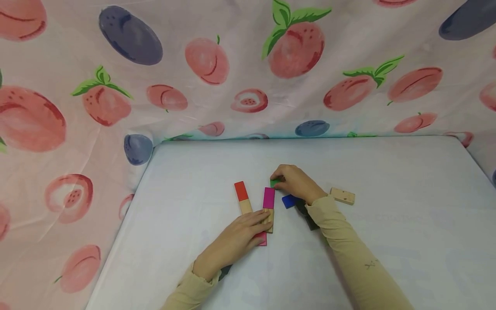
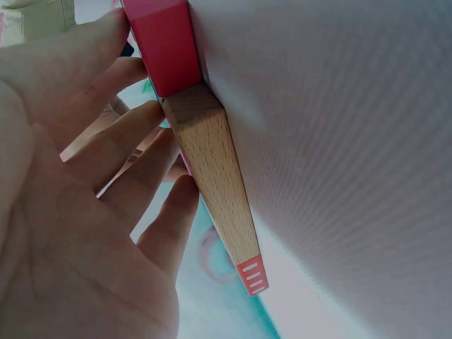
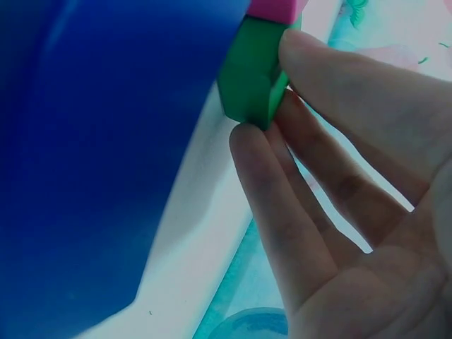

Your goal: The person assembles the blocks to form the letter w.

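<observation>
My right hand (image 1: 296,183) pinches a small green block (image 1: 275,182) at the far end of a row of blocks. In the right wrist view, thumb and fingers sit on the sides of the green block (image 3: 248,81), which stands against a pink block. A magenta block (image 1: 268,198) comes nearer in the row, then a plain wooden block (image 1: 270,226) and a pink block (image 1: 263,239). With fingers extended, my left hand (image 1: 237,237) rests along these nearer blocks. The left wrist view shows its fingertips against the red block (image 2: 166,46) and wooden block (image 2: 215,162).
Left of the row lies a red block (image 1: 241,190) end to end with a wooden one (image 1: 246,206), partly behind the left hand. A blue block (image 1: 288,201) lies under the right wrist. Farther right is a wooden block with dark marks (image 1: 342,196). Fruit-print cloth (image 1: 248,69) hangs behind the white table (image 1: 407,215).
</observation>
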`<state>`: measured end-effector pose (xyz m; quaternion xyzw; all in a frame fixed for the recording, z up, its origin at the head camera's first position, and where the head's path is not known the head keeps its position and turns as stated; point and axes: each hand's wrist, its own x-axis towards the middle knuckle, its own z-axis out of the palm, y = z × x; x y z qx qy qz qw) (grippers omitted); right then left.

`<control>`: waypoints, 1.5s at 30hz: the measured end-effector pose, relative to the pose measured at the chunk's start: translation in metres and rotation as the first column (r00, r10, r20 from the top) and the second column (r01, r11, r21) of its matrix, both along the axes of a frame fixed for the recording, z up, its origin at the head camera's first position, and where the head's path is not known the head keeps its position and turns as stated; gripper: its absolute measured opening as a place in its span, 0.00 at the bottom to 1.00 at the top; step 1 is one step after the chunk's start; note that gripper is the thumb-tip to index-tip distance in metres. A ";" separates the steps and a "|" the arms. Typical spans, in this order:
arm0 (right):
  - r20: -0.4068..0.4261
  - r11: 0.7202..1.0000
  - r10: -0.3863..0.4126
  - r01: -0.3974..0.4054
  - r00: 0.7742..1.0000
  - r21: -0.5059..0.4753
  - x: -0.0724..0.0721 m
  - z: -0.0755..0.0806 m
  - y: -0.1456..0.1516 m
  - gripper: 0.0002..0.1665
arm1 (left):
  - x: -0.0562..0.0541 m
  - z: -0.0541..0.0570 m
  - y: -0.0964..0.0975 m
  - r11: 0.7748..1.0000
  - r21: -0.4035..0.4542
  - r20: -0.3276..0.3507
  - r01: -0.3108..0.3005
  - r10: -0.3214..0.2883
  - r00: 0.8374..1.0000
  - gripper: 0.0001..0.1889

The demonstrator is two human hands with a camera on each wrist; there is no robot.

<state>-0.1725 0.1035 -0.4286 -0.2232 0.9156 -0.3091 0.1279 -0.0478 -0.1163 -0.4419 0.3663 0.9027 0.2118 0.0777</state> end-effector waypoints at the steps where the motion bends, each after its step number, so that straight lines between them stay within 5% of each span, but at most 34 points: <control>1: 0.001 1.000 -0.002 0.002 1.000 -0.001 0.000 0.000 0.000 0.15 | 0.000 0.000 0.000 1.000 -0.001 0.000 0.000 0.000 1.000 0.24; 45: -0.037 0.997 0.002 0.001 0.999 0.077 0.031 0.019 0.023 0.16 | 0.000 0.001 0.001 1.000 -0.009 -0.007 0.001 -0.002 1.000 0.23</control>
